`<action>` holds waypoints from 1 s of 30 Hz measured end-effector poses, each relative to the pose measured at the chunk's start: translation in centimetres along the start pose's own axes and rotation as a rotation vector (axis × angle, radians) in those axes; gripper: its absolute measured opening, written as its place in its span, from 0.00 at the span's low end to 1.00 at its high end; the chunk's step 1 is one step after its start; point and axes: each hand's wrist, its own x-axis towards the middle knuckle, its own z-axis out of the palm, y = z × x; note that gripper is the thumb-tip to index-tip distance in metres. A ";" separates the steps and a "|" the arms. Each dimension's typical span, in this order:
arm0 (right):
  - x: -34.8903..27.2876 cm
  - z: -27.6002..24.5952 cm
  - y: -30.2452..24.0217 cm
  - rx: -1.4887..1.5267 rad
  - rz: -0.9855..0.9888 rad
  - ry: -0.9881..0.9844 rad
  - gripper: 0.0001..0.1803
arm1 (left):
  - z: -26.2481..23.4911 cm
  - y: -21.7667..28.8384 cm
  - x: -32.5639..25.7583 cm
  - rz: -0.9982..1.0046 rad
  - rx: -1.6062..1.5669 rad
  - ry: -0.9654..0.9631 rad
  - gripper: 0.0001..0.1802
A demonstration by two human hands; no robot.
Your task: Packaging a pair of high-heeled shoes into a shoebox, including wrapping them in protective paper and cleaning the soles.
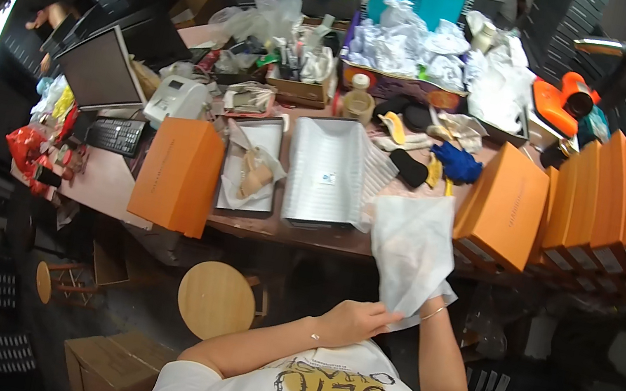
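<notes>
A thin white dust bag [410,250] hangs in front of me at the table's edge. My left hand [359,321] pinches its lower rim near my chest. My right hand [432,302] reaches up inside the bag as far as the wrist, so its fingers are hidden. Left of the bag, a shoe box [290,166] lined with ribbed white paper lies uncovered on the table. Beside that, a second box [271,209] holds a tan sandal [256,177] on white wrapping.
Orange boxes stand at the left [177,172] and right [504,204], with a row of orange boxes [614,198] farther right. Behind are crumpled white paper [411,41], a blue cloth [455,163], a keyboard [114,135] and a monitor [105,71]. A round wooden stool [217,300] stands below the table.
</notes>
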 end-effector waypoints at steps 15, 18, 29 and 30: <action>5.7 14.1 -2.7 -1.308 0.064 -0.534 0.18 | -18.6 -37.4 -5.7 -1.243 -0.150 0.710 0.27; 7.6 18.7 -0.5 -1.132 -0.008 -0.537 0.21 | -19.2 -38.3 -5.4 -1.189 -0.432 0.795 0.20; 12.2 18.3 5.3 0.183 0.644 -0.613 0.42 | -14.8 -20.3 -0.8 -0.633 -0.354 0.460 0.19; 11.5 17.0 5.5 0.166 0.651 -0.524 0.39 | -16.2 -18.5 -0.1 -0.577 -0.041 0.393 0.20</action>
